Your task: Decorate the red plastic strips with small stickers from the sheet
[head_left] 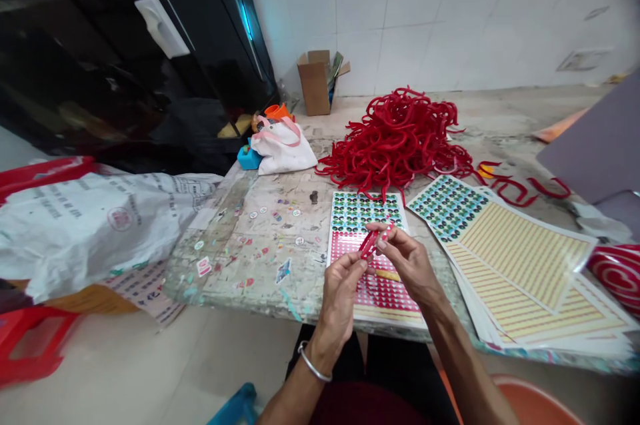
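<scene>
Over the table's front part, my left hand [343, 282] pinches a narrow red strip [369, 244], which is bent between the two hands. The thumb and fingers of my right hand [405, 255] close on the strip's other side. A small red-and-white piece [387, 232] shows at the right fingertips, too small to name for sure. Beneath both hands lies a sticker sheet [343, 212] with dark round eye-like prints on green and blue at the top and rows of pink-red shapes below. Part of that sheet is hidden by my hands.
A large heap of red strips [400, 138] lies behind the sheet. More printed sheets [520, 245] overlap at the right, with a few loose strips above. A white cloth bag [285, 150] and a cardboard box [315, 85] stand farther back. Stickers dot the worn table [235, 198].
</scene>
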{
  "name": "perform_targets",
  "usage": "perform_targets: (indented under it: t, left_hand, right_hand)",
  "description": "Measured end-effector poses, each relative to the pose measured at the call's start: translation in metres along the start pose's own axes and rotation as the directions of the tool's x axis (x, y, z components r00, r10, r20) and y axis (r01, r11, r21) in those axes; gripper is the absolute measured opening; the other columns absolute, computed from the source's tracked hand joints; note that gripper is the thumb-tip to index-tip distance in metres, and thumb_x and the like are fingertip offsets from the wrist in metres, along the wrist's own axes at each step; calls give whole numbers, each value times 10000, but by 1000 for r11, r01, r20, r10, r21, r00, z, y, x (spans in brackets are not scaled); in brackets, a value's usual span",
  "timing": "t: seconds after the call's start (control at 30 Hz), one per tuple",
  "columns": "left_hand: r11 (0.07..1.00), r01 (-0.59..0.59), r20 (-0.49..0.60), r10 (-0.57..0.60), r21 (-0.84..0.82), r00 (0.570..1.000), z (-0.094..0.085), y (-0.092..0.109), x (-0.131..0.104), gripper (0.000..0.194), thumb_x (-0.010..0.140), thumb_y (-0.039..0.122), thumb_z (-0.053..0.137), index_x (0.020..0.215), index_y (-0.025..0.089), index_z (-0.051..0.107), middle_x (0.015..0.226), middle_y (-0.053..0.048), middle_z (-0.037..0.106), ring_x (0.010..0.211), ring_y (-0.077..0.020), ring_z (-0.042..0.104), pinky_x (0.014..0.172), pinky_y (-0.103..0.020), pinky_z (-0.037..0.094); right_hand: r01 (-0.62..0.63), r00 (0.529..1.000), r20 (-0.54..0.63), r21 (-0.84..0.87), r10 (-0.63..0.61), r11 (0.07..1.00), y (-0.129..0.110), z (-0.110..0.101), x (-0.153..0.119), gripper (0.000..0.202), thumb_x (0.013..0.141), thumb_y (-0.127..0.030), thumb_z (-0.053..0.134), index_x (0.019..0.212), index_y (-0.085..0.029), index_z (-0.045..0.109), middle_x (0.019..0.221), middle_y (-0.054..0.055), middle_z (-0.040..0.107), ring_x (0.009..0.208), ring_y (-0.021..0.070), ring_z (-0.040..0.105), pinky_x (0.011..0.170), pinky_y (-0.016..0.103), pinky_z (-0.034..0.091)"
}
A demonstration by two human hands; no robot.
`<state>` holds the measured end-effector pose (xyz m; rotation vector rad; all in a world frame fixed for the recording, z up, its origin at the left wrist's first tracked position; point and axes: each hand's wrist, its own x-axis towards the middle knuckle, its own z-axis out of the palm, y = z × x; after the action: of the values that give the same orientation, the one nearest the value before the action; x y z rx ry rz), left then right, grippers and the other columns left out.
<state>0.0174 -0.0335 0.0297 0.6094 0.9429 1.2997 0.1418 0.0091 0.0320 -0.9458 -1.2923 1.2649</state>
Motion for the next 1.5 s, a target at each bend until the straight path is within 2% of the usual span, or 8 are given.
perform_targets:
  t: [0.33,0.63,0.77,0.97,1.5]
  left_hand:
    - [1000,6,8,-6,4,1000,3,0,-2,69,769,203,622,786,138,635,737,-14,660,700,-100,578,724,-207,409]
    - [1000,13,20,-14,21,1000,0,-6,-2,123,772,237,616,831,132,642,769,-35,668,703,-117,579,731,-229,411]
    - [1000,9,7,-10,23,1000,0,-6,-2,111,770,224,620,827,132,642,784,-38,666,713,-114,573,741,-226,405]
    - [1000,12,-8,-12,11,1000,1,-6,-1,102,760,212,631,816,127,639,778,-35,656,705,-111,572,740,-226,409]
    - [999,20,13,-20,27,1000,2,-10,-1,89,764,213,626,784,128,643,777,-30,629,727,-116,558,772,-246,398]
  right_hand:
    - [-9,1000,-21,-7,9,1000,1,-2,-1,168,797,-348,588,746,-197,537,1051,63,602,882,174,554,758,302,445]
    - [-17,999,-41,24,18,1000,5,-1,-2,173,790,-337,600,745,-190,521,1018,60,591,787,147,541,652,269,474]
    - [-23,999,-38,41,25,999,8,-1,-2,141,797,-306,599,749,-192,532,1020,43,589,739,121,545,643,251,478]
    - [-17,998,-60,30,19,999,14,-2,-2,142,791,-304,607,741,-191,539,989,39,596,767,128,555,665,253,477]
    - [-62,994,-89,47,66,997,12,0,-4,218,755,-343,638,703,-186,496,989,54,568,652,104,550,523,221,486]
